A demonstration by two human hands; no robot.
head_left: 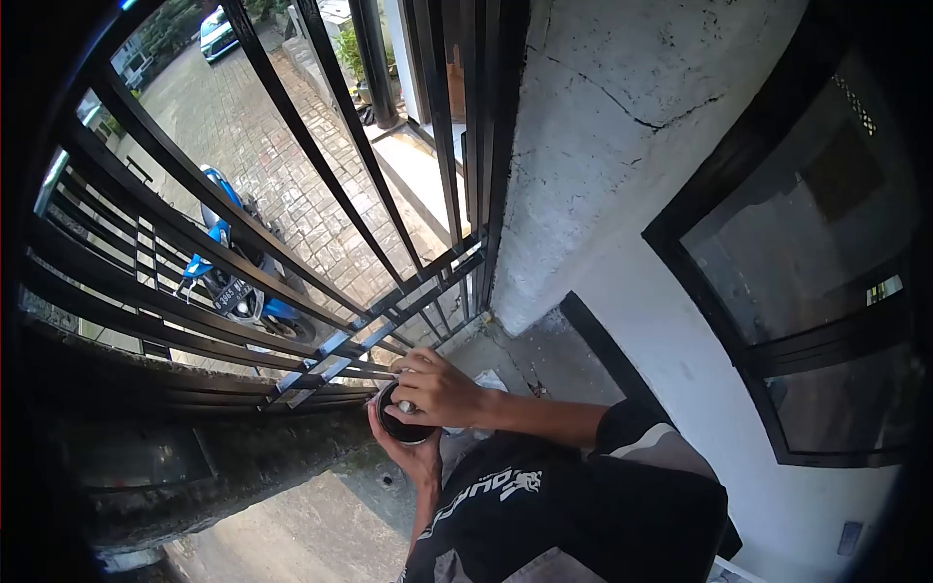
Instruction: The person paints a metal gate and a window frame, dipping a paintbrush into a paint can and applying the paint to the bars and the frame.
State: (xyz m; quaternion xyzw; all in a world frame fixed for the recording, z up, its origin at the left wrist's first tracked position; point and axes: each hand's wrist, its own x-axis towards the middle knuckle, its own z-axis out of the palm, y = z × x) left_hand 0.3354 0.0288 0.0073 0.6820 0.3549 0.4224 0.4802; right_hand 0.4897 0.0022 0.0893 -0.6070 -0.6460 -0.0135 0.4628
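My left hand point(420, 461) wraps around a small round can point(413, 433) from below and the side, holding it in front of my body. The inside of the can looks black. Over its mouth, my right hand point(437, 391) is closed, fingers bent, around a small thing with a pale end point(406, 406); I cannot tell what it is. Just beyond both hands stands a black metal gate point(292, 209) of long bars. Its crossbar point(335, 342) shows lighter greyish patches near the joints.
To the right is a cracked white wall point(622, 126) with a dark-framed window point(758, 360). A mossy ledge point(292, 457) runs below the gate at left. Beyond the bars, a blue motorbike point(238, 267) stands on paving point(301, 185), with a car point(219, 37) farther off.
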